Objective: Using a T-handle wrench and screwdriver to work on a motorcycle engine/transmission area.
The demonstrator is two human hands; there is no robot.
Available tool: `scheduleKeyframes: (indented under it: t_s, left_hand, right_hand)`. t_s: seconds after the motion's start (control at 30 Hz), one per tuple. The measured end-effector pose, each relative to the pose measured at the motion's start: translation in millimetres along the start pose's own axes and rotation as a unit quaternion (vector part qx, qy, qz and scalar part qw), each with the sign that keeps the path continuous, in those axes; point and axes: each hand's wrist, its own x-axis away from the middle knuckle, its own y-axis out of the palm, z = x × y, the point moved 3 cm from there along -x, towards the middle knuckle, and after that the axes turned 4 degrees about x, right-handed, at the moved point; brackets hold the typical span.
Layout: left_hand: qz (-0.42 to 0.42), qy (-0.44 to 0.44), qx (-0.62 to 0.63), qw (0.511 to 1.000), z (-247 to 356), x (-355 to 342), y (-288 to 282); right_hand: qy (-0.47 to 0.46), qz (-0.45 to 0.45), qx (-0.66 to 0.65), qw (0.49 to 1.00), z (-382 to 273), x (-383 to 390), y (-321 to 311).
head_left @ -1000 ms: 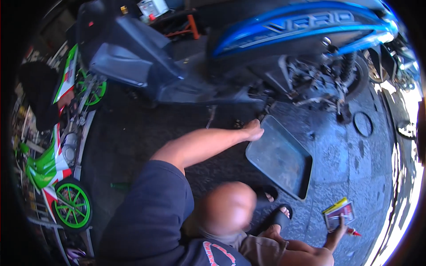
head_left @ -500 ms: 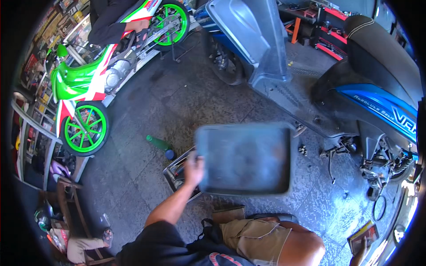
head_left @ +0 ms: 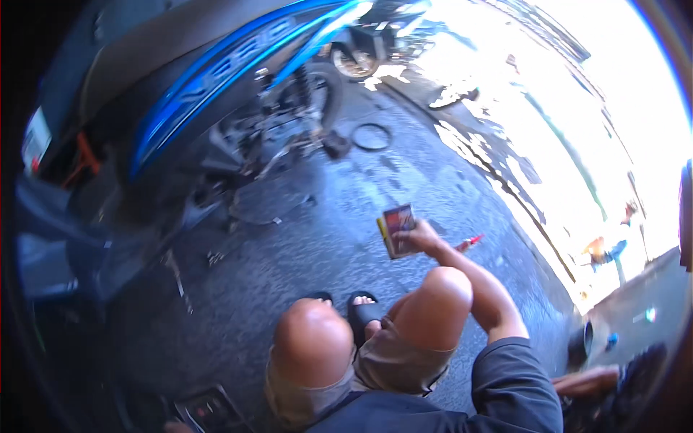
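My right hand (head_left: 421, 237) reaches out over the floor ahead of my knees. Its fingers are closed on a small flat box (head_left: 395, 222) with a dark, reddish face and a yellow edge, held tilted. A red-tipped tube-like item (head_left: 473, 240) lies on the floor just beyond my right forearm. Only a blurred bit of my left hand (head_left: 177, 427) shows at the lower left edge, beside a shallow tray-like case (head_left: 232, 404) with dark contents; its fingers cannot be made out.
A blue and black scooter (head_left: 216, 86) stands at the upper left, partly dismantled. A black ring (head_left: 372, 137) lies on the floor behind it. Small metal parts (head_left: 215, 257) lie nearer. At the lower right are another person's arm (head_left: 588, 381) and a dark bucket (head_left: 581, 340).
My view has swung right, away from the green motorcycle. The dark tray that my left hand held up has left the view. My right hand, with the box, now shows near the middle.
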Motion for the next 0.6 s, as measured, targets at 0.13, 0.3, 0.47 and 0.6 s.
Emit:
scheduleKeyframes:
  t_s: [0.13,0.3,0.47,0.6]
  left_hand:
    - [-0.107,0.091,-0.011,0.99,-3,-6,88]
    - [-0.18,0.178,-0.024,0.967,-46,-9,180]
    - [-0.341,0.269,-0.142,0.89,23,98,300]
    - [-0.572,0.486,-0.359,0.554,65,302,404]
  right_hand:
    - [0.051,0.048,-0.064,0.995,121,42,-5]
    - [0.157,0.221,-0.176,0.946,185,83,-18]
    - [0.188,0.194,-0.202,0.942,250,62,-54]
    - [0.203,0.079,-0.113,0.969,296,41,-61]
